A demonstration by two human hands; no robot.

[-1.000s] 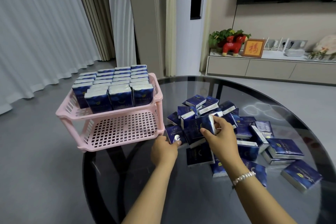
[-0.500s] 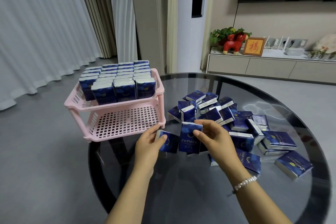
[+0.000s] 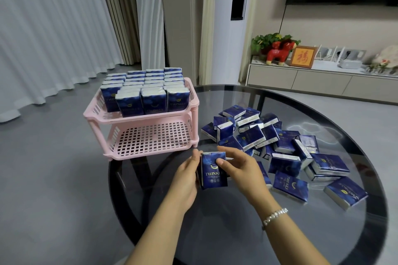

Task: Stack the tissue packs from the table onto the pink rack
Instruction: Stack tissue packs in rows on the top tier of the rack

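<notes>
Both hands hold a small upright stack of dark blue tissue packs [image 3: 213, 171] above the glass table, just in front of the pink rack. My left hand [image 3: 186, 175] grips its left side and back. My right hand [image 3: 239, 168] pinches its right side, thumb on the front. The two-tier pink rack [image 3: 193, 112] stands at the table's left edge. Its top tier is filled with several upright blue packs [image 3: 143, 90]; its lower tier [image 3: 150, 140] is bare mesh. A loose pile of blue packs [image 3: 277, 146] lies on the table to the right.
The round dark glass table [image 3: 237, 221] has a black rim. The rack overhangs its left edge above grey floor. Curtains hang at the left. A low cabinet with a red figurine [image 3: 277, 54] and a framed picture stands far back right.
The two packs held apart in each hand have been brought together into one stack. Both hands have drawn back from the pile toward me and to the left.
</notes>
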